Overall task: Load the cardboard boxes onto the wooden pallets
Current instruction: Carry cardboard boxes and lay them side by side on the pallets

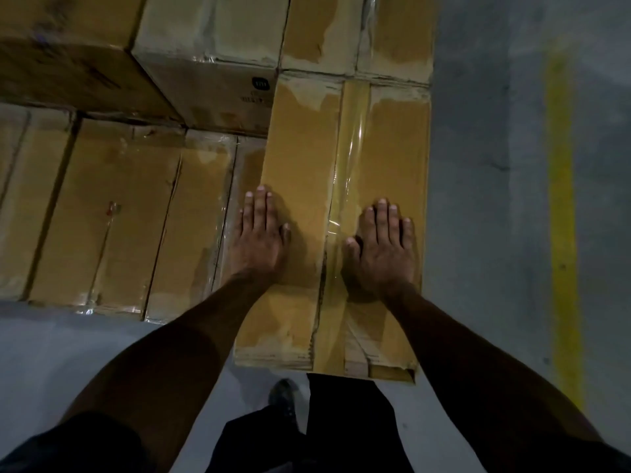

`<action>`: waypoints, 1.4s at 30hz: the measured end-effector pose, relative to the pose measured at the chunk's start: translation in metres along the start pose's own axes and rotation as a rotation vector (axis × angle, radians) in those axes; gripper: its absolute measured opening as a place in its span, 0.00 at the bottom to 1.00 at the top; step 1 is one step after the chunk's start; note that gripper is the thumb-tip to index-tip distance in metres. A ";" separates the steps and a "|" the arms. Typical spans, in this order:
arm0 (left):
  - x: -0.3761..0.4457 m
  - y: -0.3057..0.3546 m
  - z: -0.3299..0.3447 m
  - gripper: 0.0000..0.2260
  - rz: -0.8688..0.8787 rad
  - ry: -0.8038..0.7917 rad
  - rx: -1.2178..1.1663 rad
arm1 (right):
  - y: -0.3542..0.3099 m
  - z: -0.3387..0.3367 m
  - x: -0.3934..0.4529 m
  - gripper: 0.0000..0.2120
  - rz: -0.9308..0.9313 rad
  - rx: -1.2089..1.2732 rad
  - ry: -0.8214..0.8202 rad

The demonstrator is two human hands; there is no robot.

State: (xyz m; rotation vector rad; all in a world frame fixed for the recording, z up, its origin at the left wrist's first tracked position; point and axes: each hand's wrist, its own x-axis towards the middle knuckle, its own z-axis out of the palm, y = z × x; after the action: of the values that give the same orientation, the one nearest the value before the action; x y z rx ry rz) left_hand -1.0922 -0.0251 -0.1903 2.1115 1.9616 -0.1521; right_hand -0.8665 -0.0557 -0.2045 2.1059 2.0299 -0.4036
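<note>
A long taped cardboard box [307, 138] lies flat in front of me, its near end sticking out past the row beside it. Both my hands rest palm down on its top with straight fingers. My left hand [261, 235] is near the box's left edge, and my right hand [384, 249] is right of the clear tape strip [351, 148]. Lower boxes [112, 213] lie to the left. The pallet underneath is hidden.
Taller stacked boxes [205, 46] stand at the back left, one with a dark printed logo. Another box [358, 32] butts against the far end. Grey concrete floor [485, 199] runs along the right with a yellow painted line [563, 216]. My shoe [283, 397] shows below.
</note>
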 end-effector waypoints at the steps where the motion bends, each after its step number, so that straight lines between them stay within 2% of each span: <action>1: 0.000 0.000 0.001 0.29 -0.007 0.000 0.004 | -0.001 -0.002 0.009 0.35 -0.002 -0.010 -0.001; 12: 0.004 0.001 0.007 0.28 -0.053 -0.017 -0.022 | -0.018 -0.014 0.071 0.35 -0.081 -0.051 0.046; 17: 0.003 0.001 0.004 0.29 -0.032 -0.020 -0.065 | -0.028 0.000 0.039 0.33 -0.192 -0.039 0.016; 25: 0.000 -0.005 0.001 0.31 0.023 -0.062 -0.110 | -0.030 0.026 -0.051 0.32 -0.207 -0.008 0.023; 29: -0.035 -0.007 -0.001 0.34 -0.006 -0.108 -0.215 | -0.010 0.030 -0.096 0.36 -0.043 0.052 -0.014; 31: -0.062 -0.007 0.001 0.35 -0.041 -0.122 -0.279 | 0.001 0.032 -0.118 0.40 0.088 0.124 0.030; 35: -0.113 -0.006 0.005 0.37 -0.140 -0.145 -0.471 | 0.008 0.032 -0.149 0.49 0.319 0.431 0.014; 37: -0.131 -0.007 0.011 0.37 -0.213 -0.133 -0.574 | 0.007 0.032 -0.158 0.51 0.386 0.587 0.035; 42: -0.158 -0.013 0.020 0.28 -0.405 -0.100 -0.861 | 0.005 0.034 -0.172 0.50 0.535 0.800 0.046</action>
State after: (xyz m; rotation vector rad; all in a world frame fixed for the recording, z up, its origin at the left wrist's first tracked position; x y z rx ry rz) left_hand -1.1164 -0.1819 -0.1724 1.1385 1.8792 0.4309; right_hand -0.8679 -0.2296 -0.1813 2.9849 1.3198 -1.2148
